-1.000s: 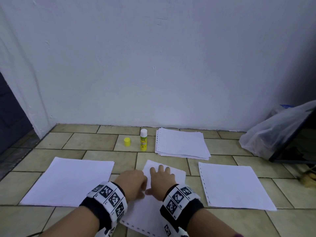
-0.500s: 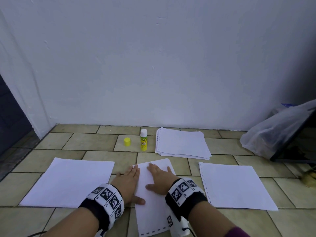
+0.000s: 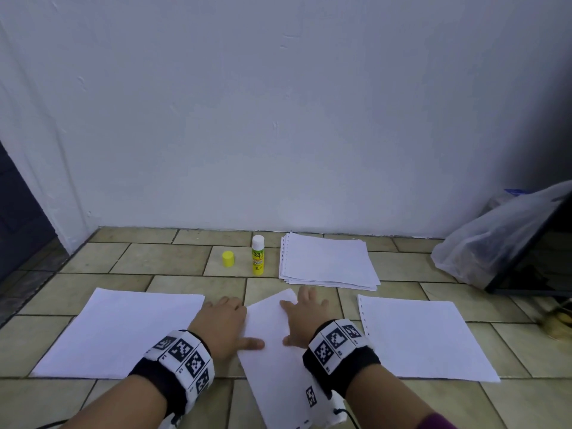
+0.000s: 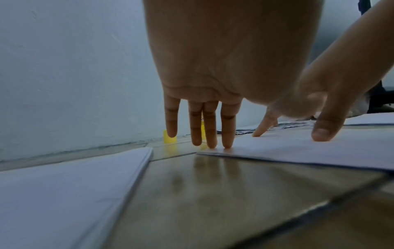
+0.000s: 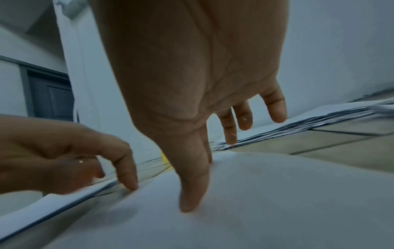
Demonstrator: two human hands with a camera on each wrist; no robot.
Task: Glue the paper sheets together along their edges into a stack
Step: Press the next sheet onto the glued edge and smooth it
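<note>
A white sheet (image 3: 272,360) lies skewed on the tiled floor between my hands, one corner pointing away from me. My left hand (image 3: 221,320) lies flat beside its left edge, fingers (image 4: 211,128) straight on the tile and only the thumb touching the paper. Flat on the sheet (image 5: 277,202) is my right hand (image 3: 305,317), pressing it down with thumb and forefinger; the outer fingers are lifted off it. An uncapped glue stick (image 3: 257,255) stands near the wall with its yellow cap (image 3: 228,259) beside it. Neither hand holds anything.
A paper pile (image 3: 117,332) lies at the left and a punched sheet (image 3: 424,335) at the right. A thicker stack (image 3: 328,261) sits near the wall. A plastic bag (image 3: 495,243) and a dark panel (image 3: 541,258) fill the right corner.
The middle sheet has turned under my hands, its near end swinging right. My left hand slid off the paper to its left edge, and both hands flattened out.
</note>
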